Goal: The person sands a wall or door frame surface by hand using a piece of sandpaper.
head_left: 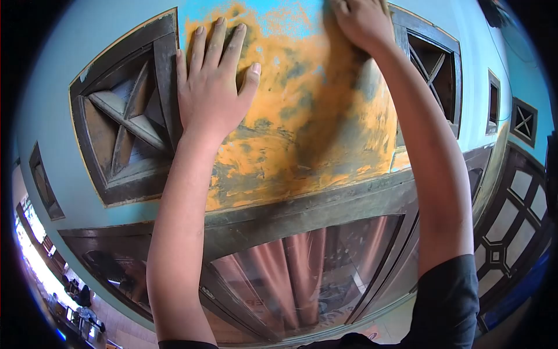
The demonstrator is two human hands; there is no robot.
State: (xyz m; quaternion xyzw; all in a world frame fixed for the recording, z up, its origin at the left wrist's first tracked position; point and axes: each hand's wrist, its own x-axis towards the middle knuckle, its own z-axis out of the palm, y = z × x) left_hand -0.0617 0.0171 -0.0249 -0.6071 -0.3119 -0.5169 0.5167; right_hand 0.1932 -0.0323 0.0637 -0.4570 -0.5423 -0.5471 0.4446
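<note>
My left hand (215, 84) lies flat with its fingers spread on the orange and grey patched wall panel (302, 116), beside the left dark-framed vent (125, 119). At the top edge, my right hand (361, 20) is raised against the upper right of the same panel, near the right vent (433, 67). Its fingers are partly cut off by the frame and partly blurred, so anything under them is hidden. Bright blue paint shows at the panel's top, between the hands.
Below the panel runs a grey wooden beam (279, 212), over a glass pane with reddish curtains (302, 267) behind it. A dark-framed door (511, 227) stands at the right. Small objects lie on the floor at the lower left.
</note>
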